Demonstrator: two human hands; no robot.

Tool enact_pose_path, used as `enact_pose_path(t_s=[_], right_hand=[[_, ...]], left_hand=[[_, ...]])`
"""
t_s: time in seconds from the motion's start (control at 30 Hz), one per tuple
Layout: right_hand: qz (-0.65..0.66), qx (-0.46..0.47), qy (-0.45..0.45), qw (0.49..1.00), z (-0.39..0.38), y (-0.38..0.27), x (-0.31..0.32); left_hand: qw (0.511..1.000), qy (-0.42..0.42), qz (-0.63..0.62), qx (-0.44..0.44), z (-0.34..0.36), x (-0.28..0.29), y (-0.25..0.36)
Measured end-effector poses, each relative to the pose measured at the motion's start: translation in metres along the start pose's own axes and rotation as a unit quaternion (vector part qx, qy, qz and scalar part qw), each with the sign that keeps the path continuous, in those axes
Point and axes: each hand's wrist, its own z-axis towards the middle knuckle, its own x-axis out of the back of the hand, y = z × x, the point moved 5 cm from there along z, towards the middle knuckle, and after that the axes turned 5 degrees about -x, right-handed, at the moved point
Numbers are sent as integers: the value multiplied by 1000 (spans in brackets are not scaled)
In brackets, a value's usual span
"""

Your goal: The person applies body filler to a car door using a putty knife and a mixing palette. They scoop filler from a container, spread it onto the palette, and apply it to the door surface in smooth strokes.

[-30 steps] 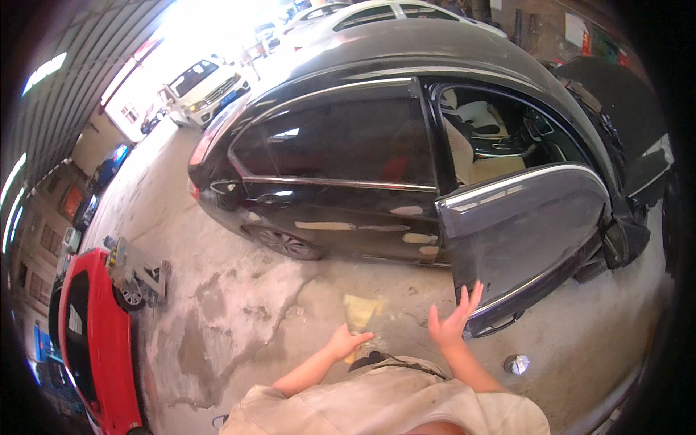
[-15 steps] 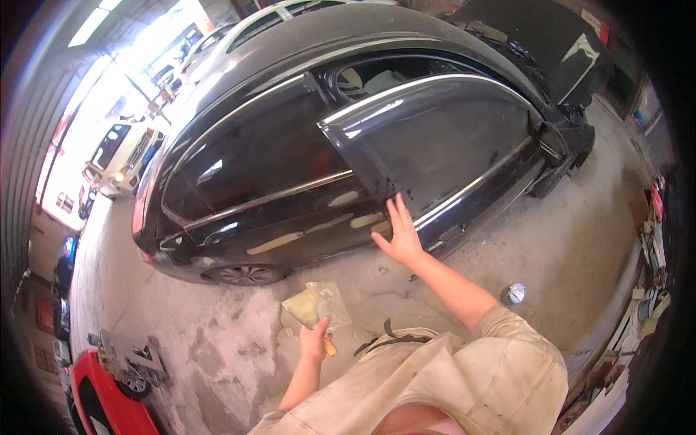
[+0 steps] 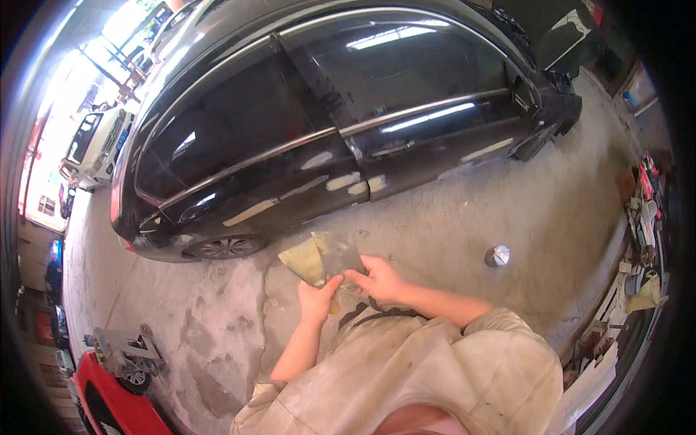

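Note:
My left hand [image 3: 316,299] is closed round the handle of a putty knife [image 3: 303,262], whose broad blade is smeared with yellowish putty. Behind the blade a thin greyish flat plate [image 3: 344,254] spreads to the right. At that plate's right edge my right hand [image 3: 382,281] pinches it, the thumb pointing toward my left hand. Beyond both hands is the side of a black car [image 3: 290,163]. Its front door [image 3: 428,138] lies flush beside the rear door [image 3: 239,181]. Pale filler patches [image 3: 343,181] mark the lower panels of both doors.
A round tin [image 3: 497,255] stands on the concrete floor [image 3: 435,225] to the right. At lower left are a red car [image 3: 119,399] and a wheeled metal device [image 3: 130,355]. Clutter [image 3: 645,217] lines the right wall. A white vehicle [image 3: 94,145] stands at far left.
The front door, ajar before, has swung against the body. My right hand has left its edge and come back to the plate. The knife and plate have risen slightly in view.

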Motion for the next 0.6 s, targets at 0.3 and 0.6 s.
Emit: enact_pose_path(t_s=[0.3, 0.6], right_hand=[[-94, -31, -134, 986, -45, -18, 25], [179, 88, 12, 980, -75, -40, 64]], left_hand=[[994, 67, -74, -55, 21, -10, 46], [989, -22, -134, -60, -6, -54, 53]])
